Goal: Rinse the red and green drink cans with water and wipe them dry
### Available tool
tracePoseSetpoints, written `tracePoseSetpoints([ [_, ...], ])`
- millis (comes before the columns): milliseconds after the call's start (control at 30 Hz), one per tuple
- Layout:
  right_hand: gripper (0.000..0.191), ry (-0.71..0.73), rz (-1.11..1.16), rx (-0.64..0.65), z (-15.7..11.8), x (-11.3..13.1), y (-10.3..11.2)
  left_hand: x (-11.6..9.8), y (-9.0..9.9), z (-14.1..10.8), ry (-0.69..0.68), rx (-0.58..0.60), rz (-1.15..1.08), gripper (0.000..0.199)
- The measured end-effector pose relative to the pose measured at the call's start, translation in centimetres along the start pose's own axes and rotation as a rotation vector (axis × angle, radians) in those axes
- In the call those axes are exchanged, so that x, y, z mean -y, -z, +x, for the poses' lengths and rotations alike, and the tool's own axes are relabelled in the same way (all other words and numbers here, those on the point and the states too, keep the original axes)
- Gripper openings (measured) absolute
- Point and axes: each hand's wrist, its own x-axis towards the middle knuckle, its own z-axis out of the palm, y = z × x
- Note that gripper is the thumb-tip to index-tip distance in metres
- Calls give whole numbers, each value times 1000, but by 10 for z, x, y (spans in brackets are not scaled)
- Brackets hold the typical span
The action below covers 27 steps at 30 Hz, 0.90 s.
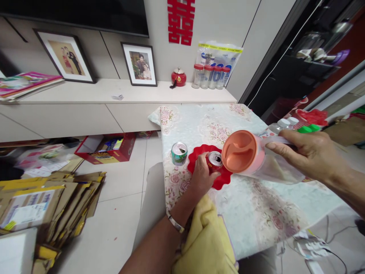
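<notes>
Left hand (200, 172) holds 1 can (213, 161), right hand (309, 150) 1 pitcher (256, 156)

Left hand (201, 172) curls low; right hand (309, 151) grips higher.

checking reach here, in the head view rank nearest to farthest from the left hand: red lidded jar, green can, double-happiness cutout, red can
1. Red can: gripped by the left hand.
2. Green can: on the tablecloth, left of that hand.
3. Red lidded jar: on the white cabinet beyond.
4. Double-happiness cutout: on the wall above the jar.
</notes>
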Motion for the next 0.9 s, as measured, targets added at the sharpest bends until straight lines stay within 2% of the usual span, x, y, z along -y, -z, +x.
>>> tracePoseSetpoints([
  [500, 70, -96, -6, 72, 9, 2, 1, 0, 0, 0, -6, 12, 12, 77],
  [900, 63, 35, -37, 53, 12, 3, 1, -2, 0, -1, -8, 14, 12, 75],
])
